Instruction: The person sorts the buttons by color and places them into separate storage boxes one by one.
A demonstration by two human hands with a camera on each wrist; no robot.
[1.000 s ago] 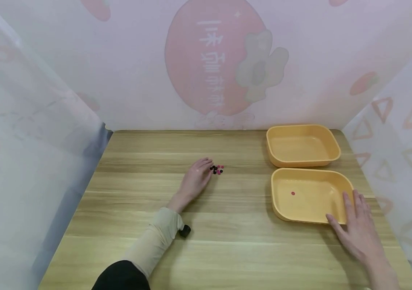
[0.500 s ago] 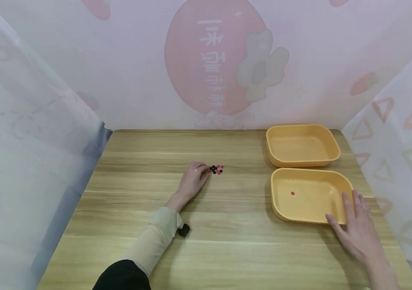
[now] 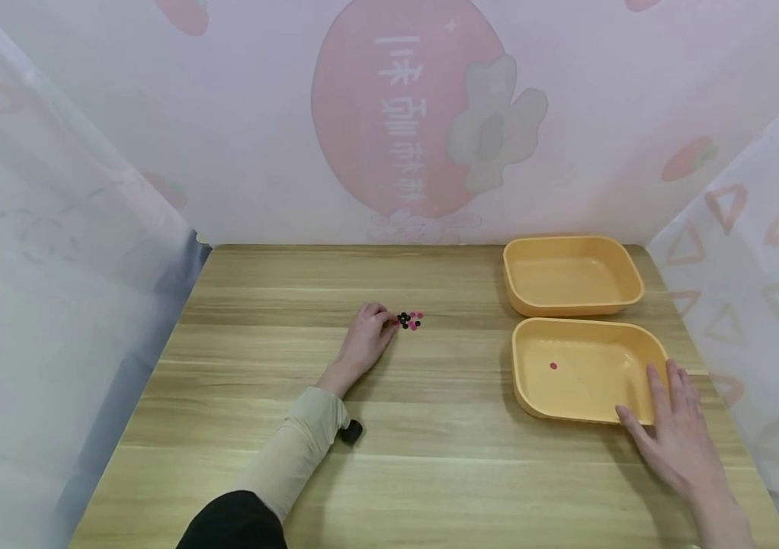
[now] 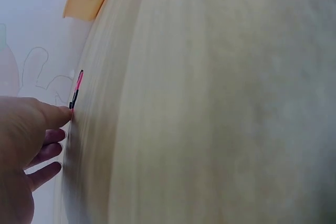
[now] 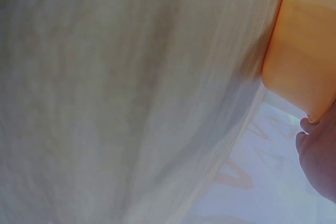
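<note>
In the head view my left hand (image 3: pixel 364 341) reaches to a small cluster of black and pink round pieces (image 3: pixel 409 320) on the wooden table. Its thumb and forefinger pinch a small reddish-pink round piece (image 4: pixel 72 112) at the cluster's near-left side; the fingertips hide part of it. The other fingers hang apart from the table in the left wrist view. My right hand (image 3: pixel 686 438) rests on the near right corner of the front yellow tray (image 3: pixel 591 415), fingers spread and fairly straight over the rim. One red round piece (image 3: pixel 553 366) lies in that tray.
Behind the front tray stands a second yellow tray (image 3: pixel 571 309) with nothing in it. Pale printed cloth (image 3: pixel 259 152) walls off the back and both sides of the table (image 3: pixel 431 473). A black wrist device (image 3: pixel 351 432) sits at my left cuff.
My left fingers have drawn in from a looser, flatter pose to a pinch at the cluster's left edge. The black pieces have shifted slightly. My right hand and the trays stay put.
</note>
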